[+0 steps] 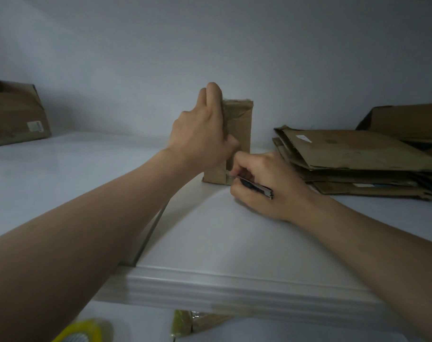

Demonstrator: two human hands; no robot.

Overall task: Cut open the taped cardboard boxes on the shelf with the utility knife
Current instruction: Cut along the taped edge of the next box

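1. White shelf (86, 174) carries a small upright box (239, 124).
2. On the box, the left grip (202, 137) clasps its top; the right grip (279, 178) holds the utility knife (257, 187), blade at its lower seam.
3. Flattened cardboard (358, 149) right of the box looks done; a second box (15, 114) far left probably waits.
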